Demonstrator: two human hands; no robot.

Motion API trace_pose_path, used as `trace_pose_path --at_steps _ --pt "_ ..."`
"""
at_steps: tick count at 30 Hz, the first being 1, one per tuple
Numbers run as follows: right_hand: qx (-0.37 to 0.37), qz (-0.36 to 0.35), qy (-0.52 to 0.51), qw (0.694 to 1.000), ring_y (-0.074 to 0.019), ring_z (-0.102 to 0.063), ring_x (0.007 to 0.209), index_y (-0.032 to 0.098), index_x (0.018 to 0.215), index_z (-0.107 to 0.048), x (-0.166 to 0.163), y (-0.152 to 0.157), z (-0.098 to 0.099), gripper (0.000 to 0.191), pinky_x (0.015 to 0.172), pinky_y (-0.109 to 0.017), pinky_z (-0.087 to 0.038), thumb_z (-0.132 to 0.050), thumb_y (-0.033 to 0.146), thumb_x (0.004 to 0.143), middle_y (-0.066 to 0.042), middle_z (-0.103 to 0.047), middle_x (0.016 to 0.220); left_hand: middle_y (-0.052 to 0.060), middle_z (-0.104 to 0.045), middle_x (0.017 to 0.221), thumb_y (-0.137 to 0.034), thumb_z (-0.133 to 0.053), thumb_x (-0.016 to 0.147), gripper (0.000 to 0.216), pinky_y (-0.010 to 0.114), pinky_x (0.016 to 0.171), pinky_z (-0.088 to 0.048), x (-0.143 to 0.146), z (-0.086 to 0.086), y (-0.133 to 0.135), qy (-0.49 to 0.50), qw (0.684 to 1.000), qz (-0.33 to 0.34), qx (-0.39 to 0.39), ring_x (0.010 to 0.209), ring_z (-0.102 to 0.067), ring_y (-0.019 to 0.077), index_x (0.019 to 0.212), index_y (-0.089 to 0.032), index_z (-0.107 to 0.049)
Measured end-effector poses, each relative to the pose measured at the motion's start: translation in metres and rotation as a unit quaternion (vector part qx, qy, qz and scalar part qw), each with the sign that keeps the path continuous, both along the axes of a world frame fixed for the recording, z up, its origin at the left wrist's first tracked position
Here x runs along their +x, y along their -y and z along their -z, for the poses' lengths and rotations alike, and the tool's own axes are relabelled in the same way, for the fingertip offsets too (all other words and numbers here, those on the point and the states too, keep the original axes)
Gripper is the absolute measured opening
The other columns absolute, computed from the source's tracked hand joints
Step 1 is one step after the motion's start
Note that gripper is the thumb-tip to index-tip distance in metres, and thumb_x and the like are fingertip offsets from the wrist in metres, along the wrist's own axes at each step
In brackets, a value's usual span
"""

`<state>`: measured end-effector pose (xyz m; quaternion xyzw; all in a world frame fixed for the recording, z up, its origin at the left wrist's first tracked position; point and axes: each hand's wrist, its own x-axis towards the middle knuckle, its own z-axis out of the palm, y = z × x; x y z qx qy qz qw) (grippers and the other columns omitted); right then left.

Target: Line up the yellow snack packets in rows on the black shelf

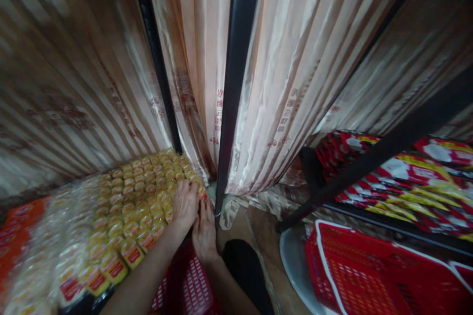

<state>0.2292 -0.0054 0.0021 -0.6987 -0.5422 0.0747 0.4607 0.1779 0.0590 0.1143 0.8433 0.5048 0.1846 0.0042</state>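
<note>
My left hand (185, 205) lies palm down with fingers stretched on the near right corner of a large block of small yellow and red packets (138, 206) wrapped in clear film on a low shelf. My right hand (204, 231) presses against the side of that same corner, fingers extended upward along the packets' edge. Both forearms reach in from the bottom of the view, above a red plastic basket (188, 285).
A black metal shelf upright (232, 83) stands just right of my hands. Striped beige curtain fabric (295, 59) hangs behind. Red, yellow and white snack bags (406, 172) fill the right shelf. Another red basket (369, 270) sits at the lower right on a grey round stool.
</note>
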Motion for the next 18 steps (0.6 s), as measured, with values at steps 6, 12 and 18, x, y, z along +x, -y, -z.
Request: trace_pose_path --at_steps 6,12,18 --pt "0.043 -0.031 -0.002 0.999 -0.0214 -0.031 0.132 0.012 0.140 -0.027 0.004 0.006 0.006 0.051 0.104 -0.044 -0.035 -0.033 0.024 0.091 -0.017 -0.034 0.143 0.007 -0.060 0.098 -0.020 -0.034 0.087 0.029 0.033 0.089 -0.044 -0.013 0.003 0.044 0.130 0.991 0.039 -0.001 0.095 -0.052 0.0189 0.100 -0.018 -0.060" --pt "0.074 -0.054 -0.034 0.995 -0.0202 -0.052 0.111 0.016 0.119 -0.051 -0.007 0.053 0.009 0.037 0.095 -0.041 -0.043 -0.035 0.020 0.086 -0.012 -0.058 0.115 0.009 -0.063 0.098 -0.018 -0.031 0.086 0.033 0.029 0.086 -0.048 -0.046 0.053 0.127 0.249 0.961 0.004 -0.120 0.094 -0.058 0.0160 0.096 -0.019 -0.062" --pt "-0.072 -0.115 -0.052 0.989 -0.0182 -0.060 0.087 0.016 0.095 -0.063 -0.053 0.102 0.057 0.033 0.077 -0.030 -0.051 -0.039 0.010 0.075 -0.009 -0.065 0.093 0.009 -0.066 0.094 -0.008 -0.032 0.078 0.036 0.029 0.081 -0.051 -0.088 0.120 0.177 0.255 0.923 -0.162 -0.237 0.091 -0.062 0.0157 0.096 -0.018 -0.063"
